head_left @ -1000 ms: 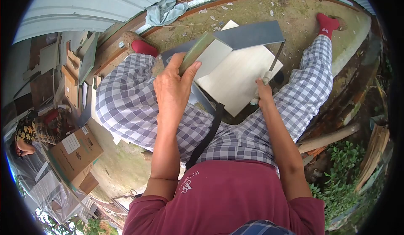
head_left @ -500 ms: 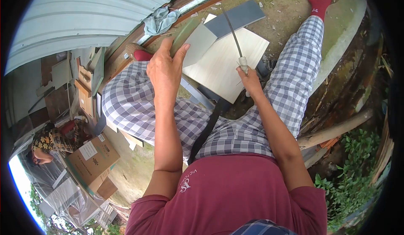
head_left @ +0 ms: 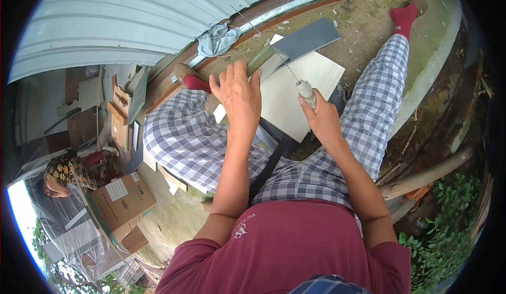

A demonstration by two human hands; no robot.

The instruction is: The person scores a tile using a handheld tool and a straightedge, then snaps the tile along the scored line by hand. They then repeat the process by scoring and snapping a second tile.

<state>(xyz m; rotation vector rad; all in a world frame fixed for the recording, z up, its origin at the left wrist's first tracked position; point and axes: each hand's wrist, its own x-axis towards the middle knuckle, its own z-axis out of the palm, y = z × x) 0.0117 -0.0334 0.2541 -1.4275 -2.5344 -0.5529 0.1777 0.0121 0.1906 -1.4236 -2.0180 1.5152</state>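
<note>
Wrapped-handle tool [head_left: 305,89] sits gripped in my right hand [head_left: 322,119], over the pale board [head_left: 312,78]. My left hand [head_left: 240,96] is open beside the green-edged board [head_left: 259,58], contact unclear. A shaft slip could nick those fingers; poor bracing could let the overlapping boards slide.

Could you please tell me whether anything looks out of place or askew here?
The pale board and dark board look askew, overlapping at different angles. A cloth also looks oddly placed, crumpled near the foot of the wall. I see no clear spill.
</note>
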